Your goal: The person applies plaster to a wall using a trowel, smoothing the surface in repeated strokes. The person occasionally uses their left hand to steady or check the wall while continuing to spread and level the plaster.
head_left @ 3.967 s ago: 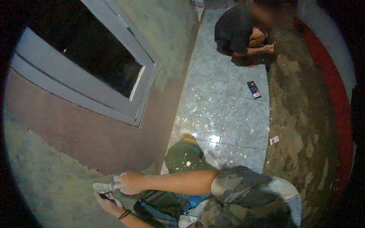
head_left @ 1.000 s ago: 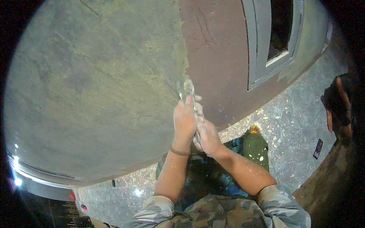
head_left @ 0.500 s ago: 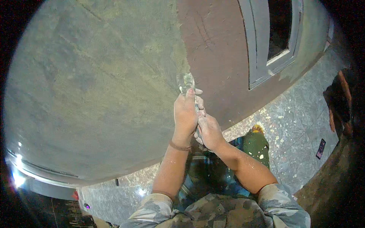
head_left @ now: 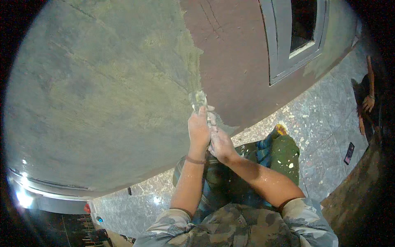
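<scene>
A putty knife (head_left: 197, 99), its blade smeared with pale paste, rests against the wall where a greenish-grey coat (head_left: 123, 94) meets a brown area (head_left: 234, 70). My left hand (head_left: 199, 129) is closed round the knife, the thumb pressed along it just below the blade. Close beneath and to the right, my right hand (head_left: 222, 144) is closed at the handle end. Most of the handle is hidden by my hands. Whitish powder covers the fingers.
A grey window frame (head_left: 280, 49) stands at the upper right. Pale splatters dot the tiled floor (head_left: 325, 111), where a phone (head_left: 349, 153) lies. Another person's hand (head_left: 368, 103) shows at the far right. My foot (head_left: 281, 129) is near the wall's base. A bright light (head_left: 24, 199) glares at lower left.
Both hands have moved slightly lower with the putty knife, along the coat's edge. Grey coat now shows on the brown area right of my hands. At far right, another person's hand has come into sight.
</scene>
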{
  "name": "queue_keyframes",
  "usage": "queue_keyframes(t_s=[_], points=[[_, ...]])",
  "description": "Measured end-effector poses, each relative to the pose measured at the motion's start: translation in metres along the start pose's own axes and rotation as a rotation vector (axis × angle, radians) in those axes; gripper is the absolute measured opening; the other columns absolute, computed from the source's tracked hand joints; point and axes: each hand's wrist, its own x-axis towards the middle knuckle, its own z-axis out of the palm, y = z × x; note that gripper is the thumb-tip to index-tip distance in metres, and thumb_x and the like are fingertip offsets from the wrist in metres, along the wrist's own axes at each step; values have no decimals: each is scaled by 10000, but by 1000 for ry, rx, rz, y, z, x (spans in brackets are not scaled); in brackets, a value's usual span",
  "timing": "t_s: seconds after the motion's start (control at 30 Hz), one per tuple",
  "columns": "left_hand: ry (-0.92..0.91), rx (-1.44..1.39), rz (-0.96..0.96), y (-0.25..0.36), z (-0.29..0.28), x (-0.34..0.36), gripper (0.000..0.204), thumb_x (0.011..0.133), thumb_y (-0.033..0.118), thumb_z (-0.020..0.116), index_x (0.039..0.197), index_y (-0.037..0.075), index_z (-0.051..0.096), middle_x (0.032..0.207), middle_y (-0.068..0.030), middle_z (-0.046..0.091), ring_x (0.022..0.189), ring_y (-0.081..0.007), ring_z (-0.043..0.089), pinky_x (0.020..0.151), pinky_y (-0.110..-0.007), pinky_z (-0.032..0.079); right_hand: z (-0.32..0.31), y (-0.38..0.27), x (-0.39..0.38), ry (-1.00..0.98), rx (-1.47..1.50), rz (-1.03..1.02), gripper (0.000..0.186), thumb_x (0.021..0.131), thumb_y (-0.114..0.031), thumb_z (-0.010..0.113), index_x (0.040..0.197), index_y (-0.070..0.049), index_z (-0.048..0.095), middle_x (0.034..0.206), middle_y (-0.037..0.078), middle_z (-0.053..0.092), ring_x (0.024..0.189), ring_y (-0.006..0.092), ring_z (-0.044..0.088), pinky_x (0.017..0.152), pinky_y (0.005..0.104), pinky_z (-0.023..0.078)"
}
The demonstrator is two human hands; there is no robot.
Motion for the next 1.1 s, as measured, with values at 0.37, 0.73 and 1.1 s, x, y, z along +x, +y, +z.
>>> queue_keyframes(t_s=[0.37,0.73,1.1], points=[[25,290,241,8,11,4,362,1072,256,430,999,4,679,824,-64,671,696,-158,607,655,-343,492,-8,15,21,20,-114,-483,352,1120,-316,338,1192,-42,548,902,-1,572,756,72,511,664,252,444],[-46,1,208,13,14,10,351,1080,262,447,971,-15,634,670,-31,571,518,-123,512,496,-290,423,-6,-14,5,-36,-188,-265,398,1100,-233,305,1397,-44,492,938,8,609,648,57,473,546,218,405],[-146,-83,311,36,24,14,352,1083,273,446,1004,-31,604,649,-35,561,508,-125,517,492,-280,423,-16,-13,11,8,-137,-426,343,1103,-370,384,1080,-80,565,688,-35,485,514,68,412,433,254,326]])
